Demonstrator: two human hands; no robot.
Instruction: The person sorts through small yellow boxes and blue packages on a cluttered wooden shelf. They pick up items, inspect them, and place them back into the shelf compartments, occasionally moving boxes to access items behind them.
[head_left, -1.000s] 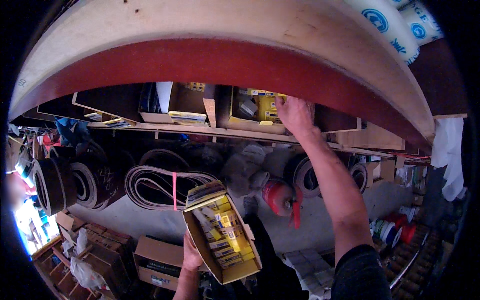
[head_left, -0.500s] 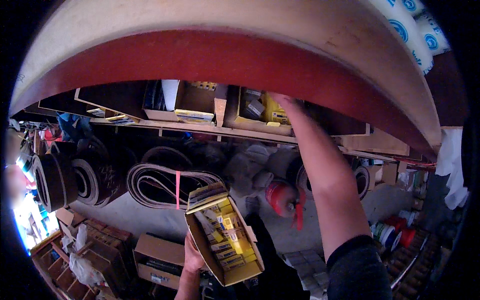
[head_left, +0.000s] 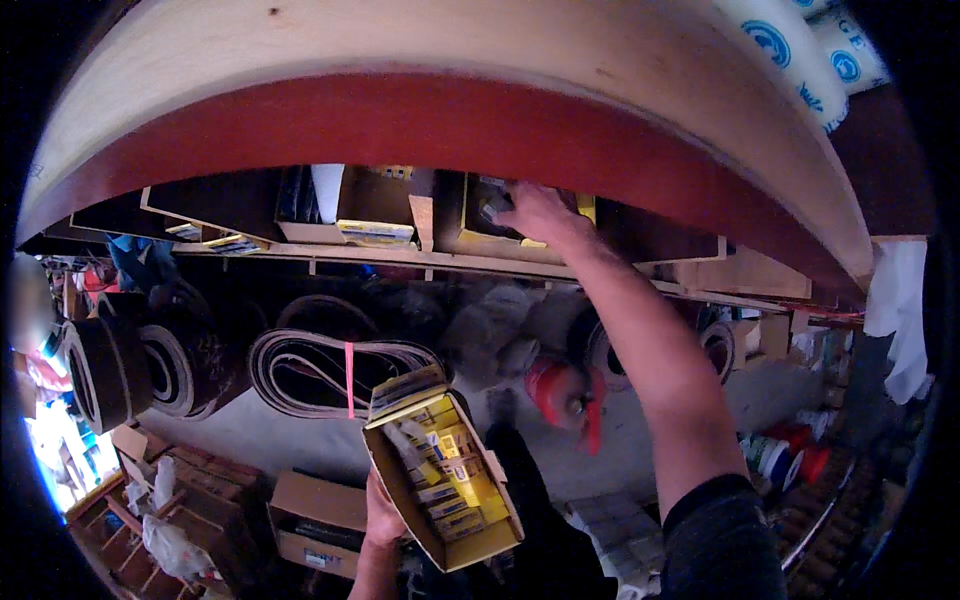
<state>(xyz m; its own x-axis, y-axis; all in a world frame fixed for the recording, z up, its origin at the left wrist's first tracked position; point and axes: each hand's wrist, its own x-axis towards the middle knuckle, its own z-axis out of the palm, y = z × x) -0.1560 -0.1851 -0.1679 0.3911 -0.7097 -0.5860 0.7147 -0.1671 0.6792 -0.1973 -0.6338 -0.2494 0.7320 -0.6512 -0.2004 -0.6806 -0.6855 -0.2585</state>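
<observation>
In my left hand (head_left: 383,510) is a yellow-edged cardboard box (head_left: 478,552), tilted with its lid flap raised. Several small yellow and white packets (head_left: 458,468) lie inside it. My left fingers grip its left side and are partly hidden behind it. My right hand (head_left: 543,214) reaches into a yellow-rimmed box (head_left: 480,238) in the shelf. Its thumb and fingers are spread beside a small grey packet (head_left: 493,207); no firm grip on it shows. Part of the right hand's far side is in shadow under the red board edge.
A wooden board with a red edge (head_left: 400,118) overhangs the shelf. Beside my right hand's compartment sits another yellow-edged box (head_left: 376,232). Below are rolled belts (head_left: 300,372), a red round container (head_left: 556,392) and cardboard boxes (head_left: 318,500) on the floor.
My right hand has moved left inside the shelf box, from its yellow right part to the grey packets, and more of it shows. My left hand still holds its box, nearly unmoved.
</observation>
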